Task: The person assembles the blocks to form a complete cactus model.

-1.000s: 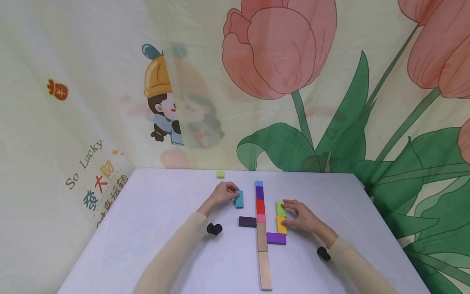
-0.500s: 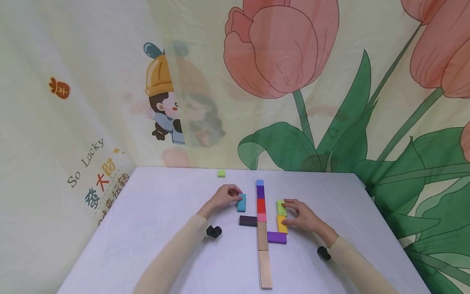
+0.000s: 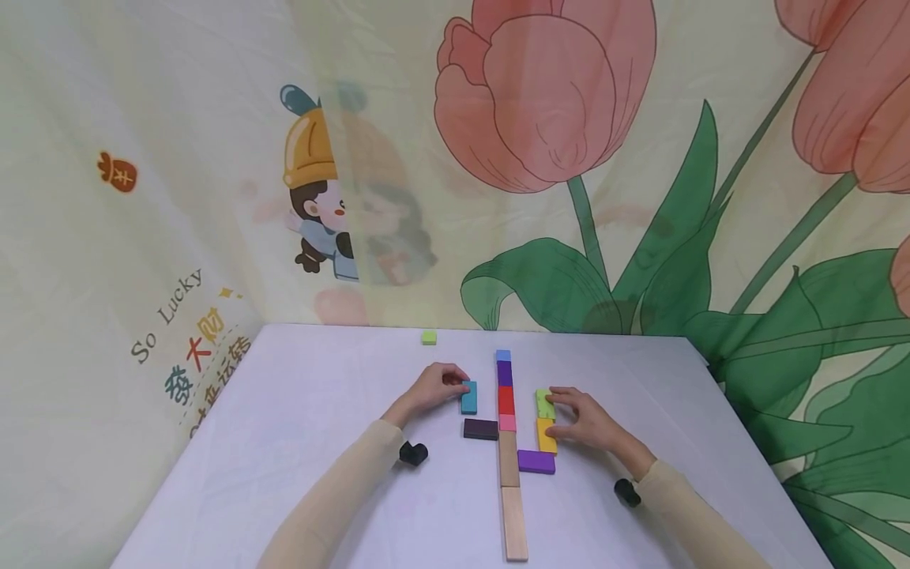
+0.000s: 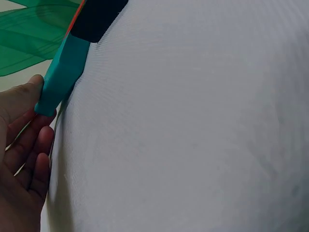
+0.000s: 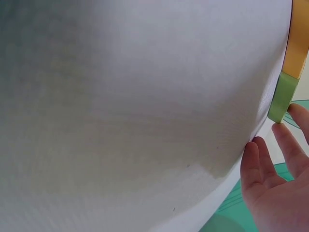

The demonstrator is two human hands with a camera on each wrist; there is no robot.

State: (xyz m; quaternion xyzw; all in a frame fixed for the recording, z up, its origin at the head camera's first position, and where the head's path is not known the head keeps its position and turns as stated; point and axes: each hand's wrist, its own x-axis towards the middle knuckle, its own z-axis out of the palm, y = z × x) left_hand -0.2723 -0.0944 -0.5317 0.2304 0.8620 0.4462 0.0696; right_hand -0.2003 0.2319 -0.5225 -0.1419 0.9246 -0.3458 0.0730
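My left hand [image 3: 437, 386] pinches the end of a teal block [image 3: 469, 399] between thumb and fingers. In the left wrist view the teal block [image 4: 63, 72] has its other end close to a black block [image 4: 99, 19]. That black block [image 3: 480, 429] lies crosswise against the left of a central column. To the column's right, my right hand [image 3: 586, 417] spreads its fingers, touching a light green block [image 3: 544, 403] and a yellow block [image 3: 546, 436] set end to end. Fingertips meet the end of the green block [image 5: 283, 99] in the right wrist view.
The central column has wooden blocks [image 3: 509, 458] nearest me, then pink, red [image 3: 505, 399], dark purple and blue blocks. A purple block [image 3: 536, 461] sits crosswise on its right. A small green block [image 3: 429, 337] lies near the back edge of the white table [image 3: 320, 379].
My left hand has brought the teal block slightly nearer to me and to the right, toward the black block. The right hand stays in place.
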